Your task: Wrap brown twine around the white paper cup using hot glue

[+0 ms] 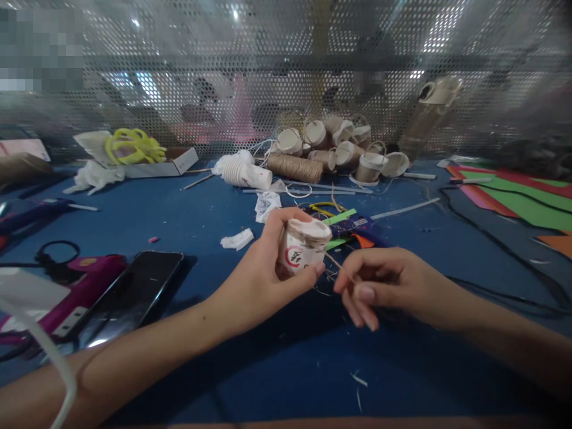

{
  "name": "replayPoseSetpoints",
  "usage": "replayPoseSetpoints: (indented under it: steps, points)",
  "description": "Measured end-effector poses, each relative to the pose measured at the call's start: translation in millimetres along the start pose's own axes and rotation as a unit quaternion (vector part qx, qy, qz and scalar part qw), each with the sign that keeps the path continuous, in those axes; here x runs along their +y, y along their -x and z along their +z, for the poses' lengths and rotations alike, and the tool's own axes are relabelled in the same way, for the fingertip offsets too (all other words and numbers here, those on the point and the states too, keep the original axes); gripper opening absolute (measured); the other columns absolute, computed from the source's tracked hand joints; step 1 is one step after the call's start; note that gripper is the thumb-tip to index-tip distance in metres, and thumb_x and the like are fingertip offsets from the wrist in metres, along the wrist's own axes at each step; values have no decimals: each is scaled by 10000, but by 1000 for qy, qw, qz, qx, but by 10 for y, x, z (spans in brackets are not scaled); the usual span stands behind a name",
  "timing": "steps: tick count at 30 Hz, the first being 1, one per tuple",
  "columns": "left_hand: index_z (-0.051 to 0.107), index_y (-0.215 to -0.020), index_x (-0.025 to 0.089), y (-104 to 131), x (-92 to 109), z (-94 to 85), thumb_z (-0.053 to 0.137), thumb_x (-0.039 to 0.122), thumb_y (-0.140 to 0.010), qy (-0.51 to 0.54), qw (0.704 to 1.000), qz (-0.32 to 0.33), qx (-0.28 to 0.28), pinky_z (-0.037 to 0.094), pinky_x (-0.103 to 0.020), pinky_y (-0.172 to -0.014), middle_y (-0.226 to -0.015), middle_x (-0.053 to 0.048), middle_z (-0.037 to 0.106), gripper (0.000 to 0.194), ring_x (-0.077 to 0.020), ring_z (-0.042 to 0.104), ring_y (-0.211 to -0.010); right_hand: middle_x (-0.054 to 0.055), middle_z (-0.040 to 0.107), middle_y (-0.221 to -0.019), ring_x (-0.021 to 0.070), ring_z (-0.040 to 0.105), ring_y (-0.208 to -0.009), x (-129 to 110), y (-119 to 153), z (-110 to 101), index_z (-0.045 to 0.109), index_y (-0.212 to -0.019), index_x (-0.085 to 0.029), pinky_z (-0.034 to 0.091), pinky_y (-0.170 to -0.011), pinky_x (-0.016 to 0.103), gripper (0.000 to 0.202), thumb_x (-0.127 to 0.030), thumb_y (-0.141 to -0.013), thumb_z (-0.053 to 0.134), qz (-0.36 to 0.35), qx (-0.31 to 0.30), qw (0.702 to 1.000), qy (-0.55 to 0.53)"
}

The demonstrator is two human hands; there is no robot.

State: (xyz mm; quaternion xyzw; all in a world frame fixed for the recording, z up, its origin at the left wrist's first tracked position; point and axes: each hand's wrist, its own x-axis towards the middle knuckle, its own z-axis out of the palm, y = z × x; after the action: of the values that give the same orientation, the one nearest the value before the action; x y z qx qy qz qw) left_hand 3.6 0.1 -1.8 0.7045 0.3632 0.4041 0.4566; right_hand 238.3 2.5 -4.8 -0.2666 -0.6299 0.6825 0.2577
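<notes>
My left hand is closed around a small white paper cup with red and black print, tilted a little. Brown twine is wound round the cup just below its rim. A loose length of the twine runs from the cup to my right hand, which pinches it between thumb and fingers. Behind the cup lies a dark blue glue gun with a clear glue stick sticking out, beside green and orange paper scraps.
Twine-wrapped cups, a twine spool and stacked paper cups stand at the back before a perforated metal screen. On the left are a phone and a magenta power strip; on the right, coloured paper and a black cable.
</notes>
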Motion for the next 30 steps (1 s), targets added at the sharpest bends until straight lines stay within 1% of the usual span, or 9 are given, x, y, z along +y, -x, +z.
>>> replayPoseSetpoints:
  steps: [2, 5, 8, 13, 18, 22, 25, 30]
  points:
    - [394, -1180, 290, -1, 0, 1, 680, 220, -922, 0, 1000, -3, -5, 475, -199, -667, -979, 41, 549, 391, -102, 524, -756, -41, 645, -584, 81, 630, -583, 8, -10, -22, 721, -929, -181, 482, -610, 209, 171, -342, -963, 676, -41, 31, 999, -9]
    - [372, -1144, 283, -3, -8, -8, 664, 218, -926, 7, 1000, -10, -20, 439, -193, -615, -922, 51, 530, 370, -92, 493, -705, -52, 626, -584, 72, 613, -581, 10, -12, -47, 732, -919, -194, 488, -616, 202, 146, -313, -973, 666, -81, 81, 993, 8]
    - [366, -1106, 269, -4, 2, -19, 668, 203, -913, 19, 999, -15, -30, 416, -186, -591, -869, 63, 509, 364, -84, 468, -674, -45, 644, -618, 78, 617, -611, 5, -5, -53, 743, -902, -206, 504, -645, 207, 140, -319, -960, 684, -89, 109, 989, 38]
    - [376, -1097, 268, -2, 36, -21, 667, 173, -896, 45, 998, -33, -37, 415, -183, -588, -864, 68, 508, 367, -82, 468, -668, -27, 681, -666, 84, 639, -655, -29, -10, -41, 750, -860, -214, 507, -659, 194, 163, -346, -942, 702, -85, 139, 983, 89]
    - [385, -1104, 283, 12, 28, -19, 679, 165, -892, 87, 993, -56, -49, 448, -189, -627, -906, 60, 540, 381, -89, 503, -708, -18, 707, -726, 83, 650, -706, -53, -18, -33, 744, -816, -218, 519, -711, 181, 177, -344, -934, 709, -88, 153, 977, 118]
    - [394, -1109, 288, 24, 20, -16, 701, 171, -899, 122, 989, -61, -56, 457, -179, -651, -936, 57, 545, 390, -83, 513, -739, -3, 711, -790, 106, 669, -762, -45, -10, -17, 744, -839, -224, 541, -740, 205, 161, -340, -940, 697, -80, 149, 980, 101]
    - [398, -1109, 285, 25, 23, -16, 711, 208, -918, 154, 983, -62, -77, 469, -176, -683, -953, 52, 552, 374, -80, 525, -771, 5, 687, -842, 118, 652, -801, -40, -6, -4, 731, -829, -221, 539, -741, 217, 169, -336, -945, 687, -88, 148, 980, 104]
    - [406, -1130, 288, 21, 30, -24, 712, 210, -925, 180, 975, -75, -103, 477, -180, -719, -1006, 41, 572, 377, -84, 534, -817, 1, 654, -897, 119, 610, -834, -46, -15, -1, 696, -800, -227, 507, -756, 220, 193, -315, -967, 654, -111, 144, 975, 126]
